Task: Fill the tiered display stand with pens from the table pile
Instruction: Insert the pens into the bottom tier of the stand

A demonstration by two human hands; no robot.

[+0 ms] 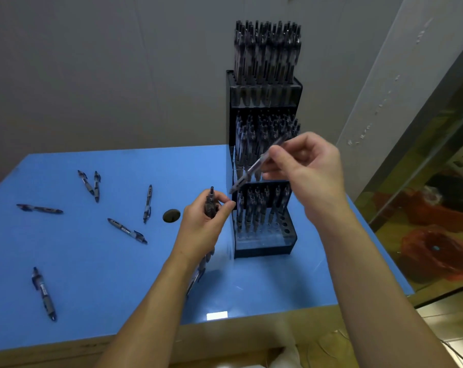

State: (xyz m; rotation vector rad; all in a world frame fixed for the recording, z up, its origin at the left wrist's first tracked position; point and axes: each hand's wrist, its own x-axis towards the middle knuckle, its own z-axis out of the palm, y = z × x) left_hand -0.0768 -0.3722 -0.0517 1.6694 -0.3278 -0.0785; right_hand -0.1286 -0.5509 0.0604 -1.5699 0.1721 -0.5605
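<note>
Glossy blue table top (92, 261), smooth enough to mirror a bright window patch near its front edge, over a raw pale wood edge (225, 338) with visible grain. Black plastic display stand (263, 251) with a clear, shiny front panel on each tier; translucent smoky plastic pens (267, 51) packed in the tiers, and loose pens (126, 231) on the table with darker rubbery-looking grips and glossy clips. Matt, plain grey wall (105, 70) behind; rough whitish sheet (400, 83) at right, scuffed and speckled.
</note>
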